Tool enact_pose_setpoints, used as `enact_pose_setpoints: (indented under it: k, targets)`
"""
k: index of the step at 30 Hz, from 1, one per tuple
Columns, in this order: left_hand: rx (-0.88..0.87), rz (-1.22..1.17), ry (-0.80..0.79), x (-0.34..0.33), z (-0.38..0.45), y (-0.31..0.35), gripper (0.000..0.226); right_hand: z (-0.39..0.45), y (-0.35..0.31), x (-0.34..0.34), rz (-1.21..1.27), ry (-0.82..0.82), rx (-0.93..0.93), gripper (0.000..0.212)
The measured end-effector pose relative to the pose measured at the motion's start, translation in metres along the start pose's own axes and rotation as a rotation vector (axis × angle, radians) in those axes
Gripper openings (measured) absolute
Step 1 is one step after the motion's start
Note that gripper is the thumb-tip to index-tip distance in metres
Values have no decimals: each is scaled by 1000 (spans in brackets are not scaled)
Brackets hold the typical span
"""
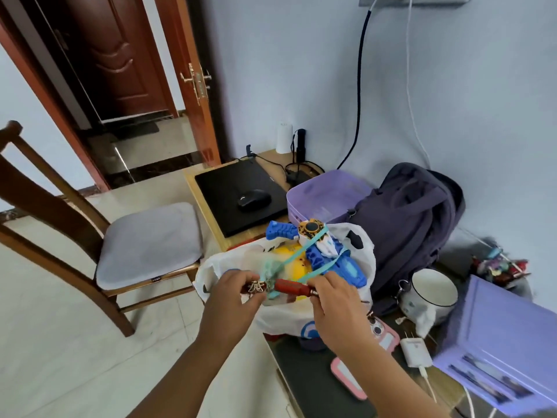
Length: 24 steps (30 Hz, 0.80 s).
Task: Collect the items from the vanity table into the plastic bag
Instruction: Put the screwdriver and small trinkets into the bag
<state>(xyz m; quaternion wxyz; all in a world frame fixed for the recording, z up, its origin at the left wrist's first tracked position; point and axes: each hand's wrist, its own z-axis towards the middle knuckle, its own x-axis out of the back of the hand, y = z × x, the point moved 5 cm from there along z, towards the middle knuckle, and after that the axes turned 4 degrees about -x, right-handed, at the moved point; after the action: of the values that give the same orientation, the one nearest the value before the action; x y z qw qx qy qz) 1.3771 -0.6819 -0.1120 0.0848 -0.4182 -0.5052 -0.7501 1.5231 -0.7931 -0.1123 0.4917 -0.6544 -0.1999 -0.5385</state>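
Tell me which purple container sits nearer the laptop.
The round purple basket, beside the laptop; the boxy purple drawer unit sits near the right edge.

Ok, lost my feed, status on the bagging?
Left hand and right hand both gripping red-handled tool over white plastic bag. Blue toy sword protrudes from the bag. Nothing blocking.

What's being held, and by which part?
Red-handled tool over the plastic bag: left hand pinches its ornate end, right hand its metal end.
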Motion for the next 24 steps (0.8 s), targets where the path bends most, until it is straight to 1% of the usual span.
enact_pose_setpoints:
  k: [4,8,12,15,18,20,24]
  targets:
    - [-59,98,-47,8,48,-11,31,40,-15,-12,-83,35,-18,27]
    - [-95,165,-64,6,84,-21,34,79,-26,-19,-151,117,-49,26]
    - [-112,174,-91,2,106,-35,32,108,-29,-35,-240,95,-106,35]
    - [-134,184,-114,0,117,-46,31,119,-29,-41,-297,108,-160,35]
    - [-143,189,-137,-4,125,-51,31,127,-29,-46,-352,75,-178,37]
    - [-149,185,-149,-7,129,-52,32,132,-32,-50,-370,37,-151,40]
    - [-162,171,-157,-11,136,-52,34,142,-43,-59,-282,-42,-42,44]
